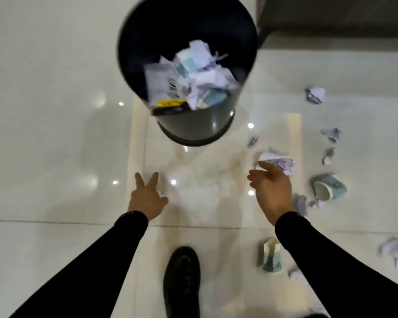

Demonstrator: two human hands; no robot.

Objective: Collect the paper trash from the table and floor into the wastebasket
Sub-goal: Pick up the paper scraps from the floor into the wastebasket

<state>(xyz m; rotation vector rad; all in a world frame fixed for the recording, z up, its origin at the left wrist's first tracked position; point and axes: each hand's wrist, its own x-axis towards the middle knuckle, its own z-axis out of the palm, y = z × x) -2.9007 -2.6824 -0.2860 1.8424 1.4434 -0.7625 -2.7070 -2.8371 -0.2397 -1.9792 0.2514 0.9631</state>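
the wastebasket (194, 128) has a pile of paper trash (200, 72) inside, more crumpled paper (277, 160) and squashed cups (330, 187) lie on the floor (55, 138) right of it, and the left hand (147, 199) and right hand (272, 190) hover on its near side, fingers apart, holding nothing

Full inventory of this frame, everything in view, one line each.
wastebasket: 1, black, on floor, top centre
trash in basket: heap, white and blue, inside wastebasket
crumpled paper: several, white-lilac, scattered on floor right of wastebasket
paper cups: 2, blue-white, crushed, on floor at right; second lower down
floor: glossy white tiles
furniture: 1, dark, top right corner
shoe: 1, black, bottom centre
sleeves: 2, black
left hand: open, empty, above floor
right hand: open, empty, next to biggest paper wad
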